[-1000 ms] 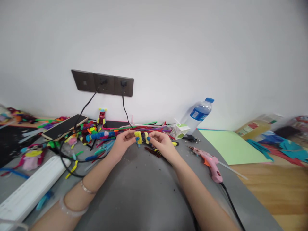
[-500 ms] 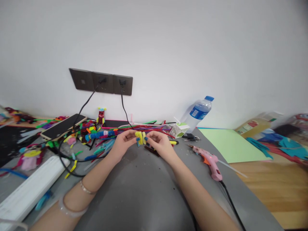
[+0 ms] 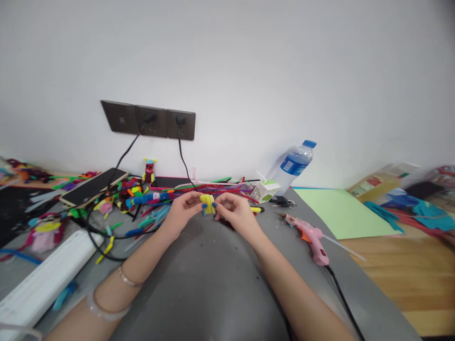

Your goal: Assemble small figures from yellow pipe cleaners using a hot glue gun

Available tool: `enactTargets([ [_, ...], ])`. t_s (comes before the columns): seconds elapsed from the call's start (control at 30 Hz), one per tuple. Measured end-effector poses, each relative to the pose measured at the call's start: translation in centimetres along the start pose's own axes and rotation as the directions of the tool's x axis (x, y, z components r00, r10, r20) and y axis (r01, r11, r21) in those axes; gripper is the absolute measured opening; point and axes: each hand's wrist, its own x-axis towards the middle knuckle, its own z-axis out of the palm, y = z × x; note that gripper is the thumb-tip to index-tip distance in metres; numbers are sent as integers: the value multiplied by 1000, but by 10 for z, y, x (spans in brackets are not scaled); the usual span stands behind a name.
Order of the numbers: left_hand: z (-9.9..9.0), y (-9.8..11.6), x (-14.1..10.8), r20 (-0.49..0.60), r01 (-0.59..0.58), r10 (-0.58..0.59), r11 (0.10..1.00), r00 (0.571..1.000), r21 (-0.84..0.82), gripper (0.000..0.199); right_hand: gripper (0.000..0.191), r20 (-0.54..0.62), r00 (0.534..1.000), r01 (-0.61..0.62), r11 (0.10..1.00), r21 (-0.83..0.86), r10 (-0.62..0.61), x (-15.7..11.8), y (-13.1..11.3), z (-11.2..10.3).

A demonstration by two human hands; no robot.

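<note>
Between my hands, above the grey table [image 3: 206,289], is a coiled yellow pipe cleaner [image 3: 207,202]. My left hand [image 3: 183,214] is closed, pinching the coil's left side between thumb and fingers. From the right, my right hand [image 3: 235,214] pinches the other side, thumb toward me. A bit of blue shows just under the coil; I cannot make out what it belongs to. Behind my hands lies a pile of coloured pipe cleaners [image 3: 220,184], partly hidden by them.
To the right lies a pink glue gun [image 3: 309,233] with a black cord. A water bottle [image 3: 295,163], a small drink carton [image 3: 265,191] and keys [image 3: 284,202] are behind it. On the left are a white power strip [image 3: 53,277], a phone [image 3: 93,187] and several pipe-cleaner figures.
The two yellow parts, slightly apart before, are now pressed together into one coil. Both hands stay almost in place, the right fingers shifting slightly.
</note>
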Motion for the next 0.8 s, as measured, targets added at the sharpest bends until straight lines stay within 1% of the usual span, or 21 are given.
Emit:
enactTargets([
  [0.13,0,0,0,-1,-1,1,1000,1000,4,34,16,-5,1000,22,1000,-5,-22,0,0,0],
  [0.27,-1,-2,0,-5,-8,8,1000,1000,-10,34,18,-72,992,101,995,-24,-103,1,-1,-2],
  [0.33,-1,-2,0,-3,-6,6,1000,1000,-11,34,19,-81,990,115,993,-41,-118,2,-1,-3],
  [0.5,0,-1,0,8,-1,1,1000,1000,-9,34,17,-20,997,78,995,-68,-80,1,-1,-5],
  [0.63,0,-1,0,9,-10,10,1000,1000,-8,33,16,-5,998,62,997,-52,-62,0,-3,-4],
  [0.8,-1,-2,0,19,-8,9,1000,1000,-18,31,15,6,998,69,997,-44,-69,-1,-4,-3],
])
